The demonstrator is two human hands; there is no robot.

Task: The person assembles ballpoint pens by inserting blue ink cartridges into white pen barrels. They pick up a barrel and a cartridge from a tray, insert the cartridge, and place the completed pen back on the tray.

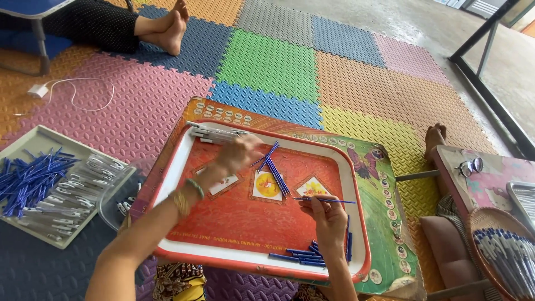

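The right hand [329, 217] had its fingertips pressed together on a thin blue refill [326, 199], which lay nearly level with its long axis running left to right and its tip pointing right, clear of the hand. The left hand [237, 153] was blurred, its fingers curled down over the near end of a bunch of clear pen barrels [214, 134] at the far left corner of the red tray [356, 184]; whether it pinched one I could not tell. The barrels lay up and to the left of the refill, well apart from it, and the left hand was far nearer them. A small fan of blue refills [273, 167] lay between the two hands, just beside the left one. More blue refills [304, 257] lay at the near rim, below the right wrist. The tray sat on a low printed table [384, 223].
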